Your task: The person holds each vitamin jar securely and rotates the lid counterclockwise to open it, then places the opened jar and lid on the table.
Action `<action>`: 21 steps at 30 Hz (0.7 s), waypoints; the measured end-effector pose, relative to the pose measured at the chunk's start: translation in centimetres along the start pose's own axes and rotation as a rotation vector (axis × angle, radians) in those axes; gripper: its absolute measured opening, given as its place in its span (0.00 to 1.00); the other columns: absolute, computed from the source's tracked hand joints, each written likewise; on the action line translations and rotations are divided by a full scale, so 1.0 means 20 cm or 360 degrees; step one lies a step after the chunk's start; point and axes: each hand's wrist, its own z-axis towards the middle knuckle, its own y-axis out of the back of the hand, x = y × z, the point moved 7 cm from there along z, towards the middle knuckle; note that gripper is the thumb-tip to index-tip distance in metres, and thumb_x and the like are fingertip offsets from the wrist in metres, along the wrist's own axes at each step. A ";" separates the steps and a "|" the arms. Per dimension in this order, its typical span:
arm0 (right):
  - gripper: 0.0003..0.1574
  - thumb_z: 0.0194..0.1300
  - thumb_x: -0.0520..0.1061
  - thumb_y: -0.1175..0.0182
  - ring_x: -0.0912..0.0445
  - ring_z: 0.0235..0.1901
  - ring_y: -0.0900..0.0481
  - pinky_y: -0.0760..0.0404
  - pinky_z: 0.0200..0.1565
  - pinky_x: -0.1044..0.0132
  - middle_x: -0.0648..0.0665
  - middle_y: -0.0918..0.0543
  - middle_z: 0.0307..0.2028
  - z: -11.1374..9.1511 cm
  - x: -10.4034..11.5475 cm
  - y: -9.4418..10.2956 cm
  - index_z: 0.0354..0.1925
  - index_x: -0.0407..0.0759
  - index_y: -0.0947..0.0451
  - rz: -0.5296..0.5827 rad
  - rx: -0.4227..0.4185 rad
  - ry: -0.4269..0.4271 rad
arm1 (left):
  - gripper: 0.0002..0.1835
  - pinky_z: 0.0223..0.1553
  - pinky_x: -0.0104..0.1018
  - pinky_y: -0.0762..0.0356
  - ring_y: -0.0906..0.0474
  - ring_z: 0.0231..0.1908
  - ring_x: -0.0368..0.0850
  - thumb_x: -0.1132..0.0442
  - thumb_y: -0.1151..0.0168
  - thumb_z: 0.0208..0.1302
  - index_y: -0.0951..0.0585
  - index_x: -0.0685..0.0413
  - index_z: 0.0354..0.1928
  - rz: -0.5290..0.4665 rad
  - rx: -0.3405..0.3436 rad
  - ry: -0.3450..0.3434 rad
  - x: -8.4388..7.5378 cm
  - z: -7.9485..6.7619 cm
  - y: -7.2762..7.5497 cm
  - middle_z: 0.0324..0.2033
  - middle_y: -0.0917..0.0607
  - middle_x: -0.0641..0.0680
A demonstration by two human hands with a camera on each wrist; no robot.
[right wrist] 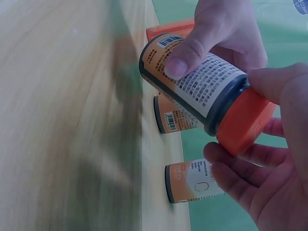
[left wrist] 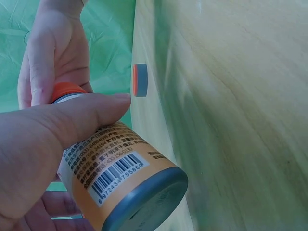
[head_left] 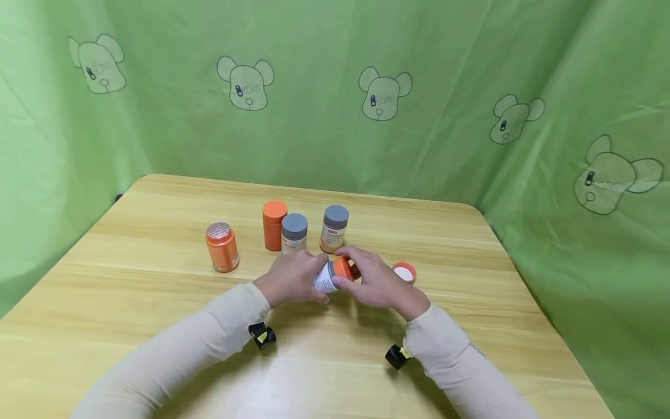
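Observation:
In the head view my left hand [head_left: 295, 276] grips the body of a pill bottle [head_left: 324, 279] with a white and orange label, tilted over the table. The left wrist view shows its thumb across the label near the barcode and the bottle's dark base [left wrist: 149, 202]. My right hand [head_left: 379, 279] holds the bottle's orange cap [right wrist: 244, 122], thumb on one side and fingers on the other. A dark grey band shows just below that cap. Beyond the hands stand two grey-capped bottles [head_left: 334, 230], one partly hidden by my left hand.
An orange bottle [head_left: 223, 253] with a foil-covered mouth stands at the left. Behind one grey-capped bottle is an orange bottle with an orange lid [head_left: 274, 224]. A loose cap [head_left: 404, 272] lies right of my right hand on the wooden table [head_left: 471, 326]. Green curtains [head_left: 314, 145] surround the table.

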 end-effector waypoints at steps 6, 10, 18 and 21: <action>0.36 0.62 0.46 0.33 0.51 0.44 0.21 0.21 0.47 0.53 0.43 0.24 0.51 -0.01 0.02 0.01 0.62 0.37 0.36 0.0004 -0.0012 0.0052 | 0.35 0.26 0.36 0.26 0.24 0.29 0.41 0.42 0.22 0.42 0.23 0.54 0.48 0.0014 -0.0017 -0.0006 0.00 -0.01 0.00 0.30 0.19 0.49; 0.35 0.65 0.52 0.36 0.53 0.43 0.22 0.21 0.45 0.56 0.42 0.24 0.52 -0.01 0.01 0.01 0.63 0.39 0.36 -0.0072 -0.0038 0.0007 | 0.34 0.26 0.35 0.27 0.24 0.28 0.41 0.42 0.22 0.42 0.23 0.53 0.47 0.0015 -0.0018 -0.0010 0.00 -0.01 0.00 0.29 0.19 0.49; 0.31 0.67 0.53 0.39 0.57 0.32 0.23 0.23 0.35 0.64 0.48 0.22 0.35 0.00 -0.01 0.01 0.61 0.40 0.33 -0.0095 -0.0043 -0.0054 | 0.35 0.27 0.35 0.25 0.23 0.29 0.41 0.42 0.22 0.42 0.23 0.54 0.49 0.0017 -0.0015 -0.0014 -0.02 -0.01 0.00 0.31 0.18 0.50; 0.32 0.66 0.52 0.37 0.55 0.33 0.23 0.23 0.35 0.64 0.47 0.22 0.38 -0.01 0.00 0.01 0.61 0.40 0.33 -0.0085 -0.0037 -0.0047 | 0.35 0.27 0.35 0.26 0.23 0.29 0.41 0.43 0.22 0.42 0.23 0.54 0.49 0.0019 -0.0011 -0.0010 -0.02 -0.01 0.00 0.30 0.18 0.50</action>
